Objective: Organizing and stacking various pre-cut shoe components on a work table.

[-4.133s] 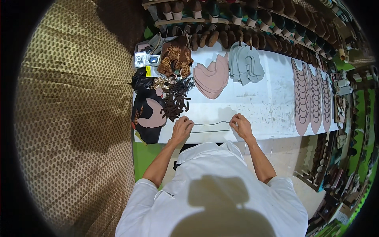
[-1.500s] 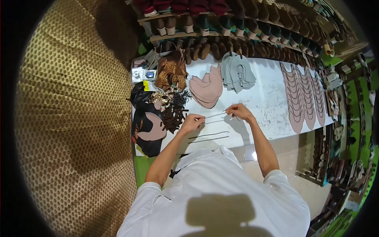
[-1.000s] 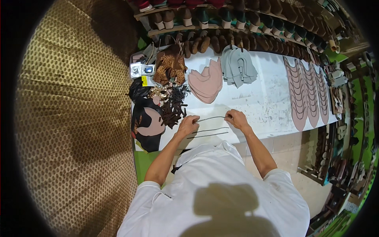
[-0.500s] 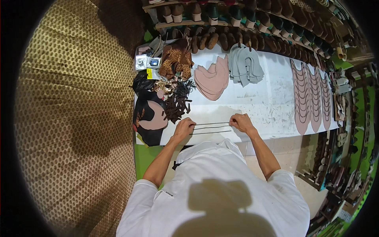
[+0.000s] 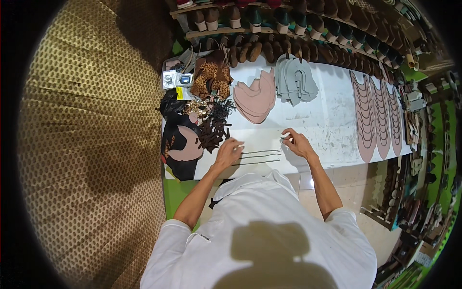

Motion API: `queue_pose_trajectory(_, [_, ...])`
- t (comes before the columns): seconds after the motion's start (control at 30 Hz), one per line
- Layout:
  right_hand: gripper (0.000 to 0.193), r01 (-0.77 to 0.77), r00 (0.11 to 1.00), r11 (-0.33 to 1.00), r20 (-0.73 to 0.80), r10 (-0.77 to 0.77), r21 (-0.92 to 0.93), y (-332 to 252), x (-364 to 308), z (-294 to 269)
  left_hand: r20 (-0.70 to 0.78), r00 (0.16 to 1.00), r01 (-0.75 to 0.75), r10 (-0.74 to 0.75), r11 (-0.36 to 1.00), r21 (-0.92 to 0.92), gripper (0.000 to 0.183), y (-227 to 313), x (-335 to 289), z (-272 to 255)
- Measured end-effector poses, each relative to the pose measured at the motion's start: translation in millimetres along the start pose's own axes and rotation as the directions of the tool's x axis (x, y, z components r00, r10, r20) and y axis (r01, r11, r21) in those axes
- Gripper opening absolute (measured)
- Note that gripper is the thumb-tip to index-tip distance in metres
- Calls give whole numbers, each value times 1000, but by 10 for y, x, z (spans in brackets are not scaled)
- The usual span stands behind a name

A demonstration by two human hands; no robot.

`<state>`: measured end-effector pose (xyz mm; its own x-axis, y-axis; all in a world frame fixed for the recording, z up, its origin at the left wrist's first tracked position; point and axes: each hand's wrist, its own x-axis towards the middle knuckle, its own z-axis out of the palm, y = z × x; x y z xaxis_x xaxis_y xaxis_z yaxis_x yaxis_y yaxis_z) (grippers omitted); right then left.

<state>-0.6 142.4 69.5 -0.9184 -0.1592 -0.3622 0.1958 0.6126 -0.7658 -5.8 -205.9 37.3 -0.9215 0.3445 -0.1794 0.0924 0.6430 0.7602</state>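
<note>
three dark cords [image 5: 260, 156] and three columns of pink pieces [image 5: 381, 125].

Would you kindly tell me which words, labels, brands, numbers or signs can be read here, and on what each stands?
None can be read.
Small dark print on the white short-sleeved cloth shirt: too small to read.
Yellow rectangular label near the white table's left end: too blurred to read.
</note>
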Motion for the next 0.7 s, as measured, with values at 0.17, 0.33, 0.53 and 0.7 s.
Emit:
queue_pose_trajectory(0.17, [27, 131, 986, 991, 102, -134, 39, -408, 88, -25, 55, 958, -269, 282, 947, -175, 35, 626, 444, 137])
queue_pose_trajectory(0.33, [25, 283, 943, 955, 153, -294, 89, -641, 206, -1, 177, 953, -212, 246, 959, -191, 35, 647, 544, 149])
queue_pose_trajectory(0.53, [27, 123, 976, 978, 156, -150, 166, -257, 366, 62, 98, 974, -194, 202, 977, -85, 26, 383, 493, 103])
queue_pose_trajectory(0.7, [27, 78, 991, 975, 95, -99, 207, 89, 417, 211, 109, 988, -116, 112, 993, 28, 22, 266, 489, 272])
